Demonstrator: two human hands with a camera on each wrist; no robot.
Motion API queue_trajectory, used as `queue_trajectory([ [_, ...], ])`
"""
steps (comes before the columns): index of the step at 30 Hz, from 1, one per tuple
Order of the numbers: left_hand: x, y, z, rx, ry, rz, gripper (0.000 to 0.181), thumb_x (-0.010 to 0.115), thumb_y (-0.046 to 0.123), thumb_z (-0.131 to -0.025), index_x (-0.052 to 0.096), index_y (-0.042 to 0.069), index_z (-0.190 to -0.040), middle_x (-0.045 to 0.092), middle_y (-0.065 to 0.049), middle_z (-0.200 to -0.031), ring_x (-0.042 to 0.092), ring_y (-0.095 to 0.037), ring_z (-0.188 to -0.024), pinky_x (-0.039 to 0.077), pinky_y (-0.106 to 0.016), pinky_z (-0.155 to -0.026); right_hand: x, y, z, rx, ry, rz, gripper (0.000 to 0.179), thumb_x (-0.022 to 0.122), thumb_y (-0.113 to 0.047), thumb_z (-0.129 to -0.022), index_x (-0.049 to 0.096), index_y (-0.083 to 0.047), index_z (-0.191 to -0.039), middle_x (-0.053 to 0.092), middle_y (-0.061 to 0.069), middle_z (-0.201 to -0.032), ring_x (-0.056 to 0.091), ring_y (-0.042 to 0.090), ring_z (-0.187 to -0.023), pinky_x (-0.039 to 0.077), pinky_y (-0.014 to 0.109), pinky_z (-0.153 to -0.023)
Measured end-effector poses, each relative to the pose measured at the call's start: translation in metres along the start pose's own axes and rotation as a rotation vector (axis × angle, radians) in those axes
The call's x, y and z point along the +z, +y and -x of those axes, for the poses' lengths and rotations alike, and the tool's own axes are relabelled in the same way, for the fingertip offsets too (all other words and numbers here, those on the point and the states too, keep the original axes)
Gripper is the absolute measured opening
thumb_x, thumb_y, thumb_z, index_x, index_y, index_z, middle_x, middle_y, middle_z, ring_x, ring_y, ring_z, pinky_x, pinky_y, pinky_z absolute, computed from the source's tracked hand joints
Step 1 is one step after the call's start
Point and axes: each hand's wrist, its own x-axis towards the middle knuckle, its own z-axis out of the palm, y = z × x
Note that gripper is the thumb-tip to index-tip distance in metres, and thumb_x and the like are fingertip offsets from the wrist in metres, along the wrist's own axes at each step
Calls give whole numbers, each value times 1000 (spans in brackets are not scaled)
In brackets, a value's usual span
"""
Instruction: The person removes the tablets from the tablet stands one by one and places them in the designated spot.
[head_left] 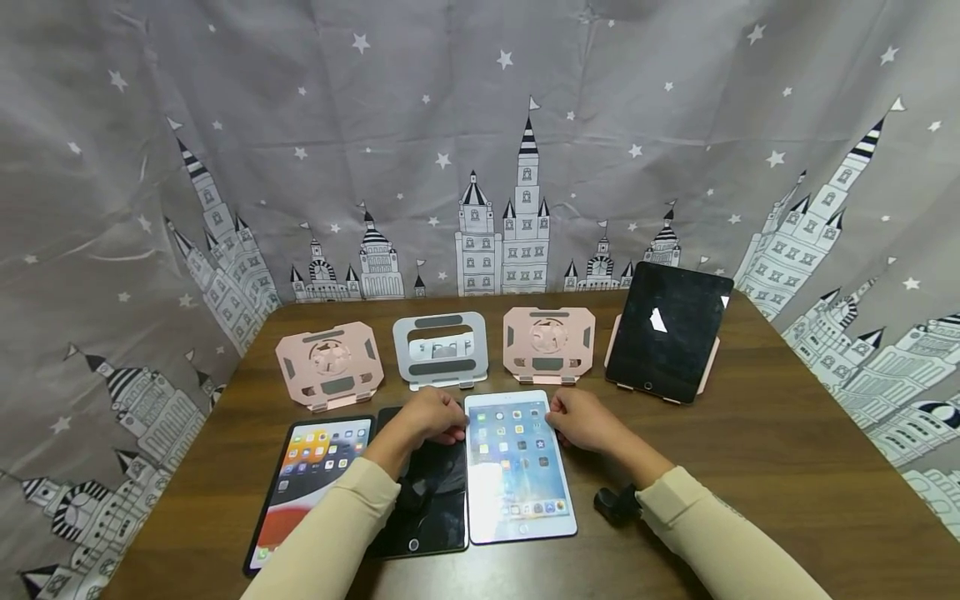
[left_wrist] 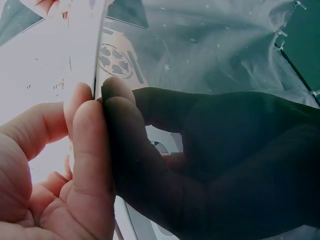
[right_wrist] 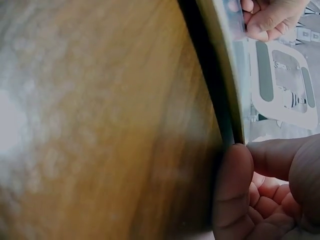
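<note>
A white tablet point(head_left: 517, 475) with a lit screen of app icons is between my two hands. My left hand point(head_left: 431, 417) pinches its left edge near the far corner; in the left wrist view the fingertips point(left_wrist: 90, 130) close on the thin rim. On the opposite edge my right hand point(head_left: 588, 421) pinches the tablet between thumb and finger, as the right wrist view shows. Just left of it, partly under my left arm, lies a black tablet point(head_left: 442, 500) with a dark glossy screen that mirrors the left hand.
Farther left lies a lit tablet point(head_left: 322, 467) with a colourful wallpaper. Behind stand a pink tablet stand point(head_left: 360, 354), a grey-white stand point(head_left: 441, 377) and a second pink stand point(head_left: 519, 358). A dark tablet point(head_left: 667, 350) leans on another pink stand at right. A castle-print curtain point(head_left: 450, 125) hangs behind.
</note>
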Motion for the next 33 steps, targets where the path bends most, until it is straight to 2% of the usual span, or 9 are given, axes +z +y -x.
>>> queue_trajectory([
  [6, 0, 0, -1, 3, -10, 0, 5, 66, -3, -87, 67, -2, -82, 65, -7, -69, 60, -11, -56, 55, -25, -56, -1, 1, 0, 4, -8, -25, 15, 63, -7, -96, 56, -6, -83, 56, 7, -73, 57, 18, -60, 48, 29, -54],
  [15, 0, 0, 2, -1, -15, -8, 7, 66, -2, -87, 66, 0, -81, 65, -7, -70, 60, -12, -57, 56, -25, -57, -15, 11, 1, -20, -79, -232, 13, 57, -9, -99, 62, 1, -91, 60, 10, -79, 61, 17, -65, 56, 30, -59],
  [19, 0, 0, 4, 33, -10, -46, 9, 65, 0, -88, 68, -1, -80, 65, -7, -69, 60, -13, -58, 56, -27, -58, -28, 18, 7, -67, -54, -246, 15, 57, -11, -100, 62, 3, -98, 61, 10, -82, 62, 20, -69, 57, 34, -63],
  [24, 1, 3, 4, 63, -29, -124, 14, 65, 12, -92, 67, 2, -82, 63, -6, -75, 60, -16, -66, 54, -28, -59, -53, 28, 17, -92, 35, -224, 21, 55, -13, -101, 61, 6, -107, 61, 10, -84, 62, 22, -73, 57, 35, -67],
  [29, 3, 18, 2, 138, -106, -249, 20, 65, 23, -94, 64, 6, -83, 60, -4, -79, 53, -15, -63, 47, -26, -56, -79, 40, 31, -94, 138, -237, 27, 54, -16, -102, 59, 9, -112, 63, 13, -87, 63, 21, -77, 57, 31, -70],
  [33, 5, 42, -4, 269, -142, -304, 18, 63, 21, -96, 65, 7, -86, 59, -2, -79, 50, -13, -62, 44, -25, -55, -101, 50, 43, -104, 194, -269, 31, 53, -18, -103, 56, 11, -114, 63, 17, -93, 64, 20, -79, 58, 32, -71],
])
